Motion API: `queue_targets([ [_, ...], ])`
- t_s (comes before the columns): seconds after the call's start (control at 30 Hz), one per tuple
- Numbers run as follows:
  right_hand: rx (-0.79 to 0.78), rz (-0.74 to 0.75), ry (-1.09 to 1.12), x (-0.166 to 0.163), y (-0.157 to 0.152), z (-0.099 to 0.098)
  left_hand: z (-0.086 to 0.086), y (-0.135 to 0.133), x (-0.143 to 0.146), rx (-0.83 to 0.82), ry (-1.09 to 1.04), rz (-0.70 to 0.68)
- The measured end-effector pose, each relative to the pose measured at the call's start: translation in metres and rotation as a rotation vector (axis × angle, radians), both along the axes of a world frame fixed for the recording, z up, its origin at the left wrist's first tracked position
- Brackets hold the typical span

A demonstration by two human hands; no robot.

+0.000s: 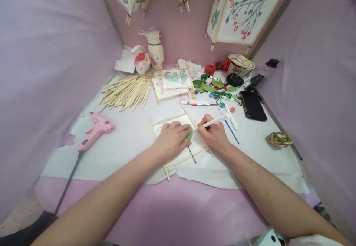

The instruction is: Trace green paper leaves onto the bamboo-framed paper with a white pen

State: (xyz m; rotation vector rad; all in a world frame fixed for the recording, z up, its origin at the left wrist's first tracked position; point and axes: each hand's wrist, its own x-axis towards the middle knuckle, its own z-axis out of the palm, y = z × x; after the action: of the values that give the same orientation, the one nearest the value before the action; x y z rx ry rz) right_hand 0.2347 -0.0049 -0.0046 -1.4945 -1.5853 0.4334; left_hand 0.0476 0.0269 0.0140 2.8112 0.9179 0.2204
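Observation:
My left hand (172, 138) lies flat, fingers stretched, pressing a green leaf (190, 133) onto a white paper panel in a wooden stick frame (182, 156). The leaf's dark stem sticks out below the hand. My right hand (214, 133) is closed round a white pen (218, 120), its tip pointing left toward the leaf's edge. Most of the leaf is hidden under my left fingers.
A pink glue gun (96, 129) lies at the left, a pile of wooden sticks (128, 88) behind it. Finished leaf panels (175, 79), markers (198, 103), green leaves (211, 86), a black phone (252, 105), a coil of rattan (279, 139) and a bottle (155, 49) surround the work. Painted lanterns (244, 8) hang above.

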Motion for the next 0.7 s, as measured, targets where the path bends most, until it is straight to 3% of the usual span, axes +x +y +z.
queue_targets([
  [0.7, 0.019, 0.029, 0.006, -0.0007, -0.0013, -0.0003, 0.0017, -0.0011, 0.0003, -0.005, 0.009, 0.007],
])
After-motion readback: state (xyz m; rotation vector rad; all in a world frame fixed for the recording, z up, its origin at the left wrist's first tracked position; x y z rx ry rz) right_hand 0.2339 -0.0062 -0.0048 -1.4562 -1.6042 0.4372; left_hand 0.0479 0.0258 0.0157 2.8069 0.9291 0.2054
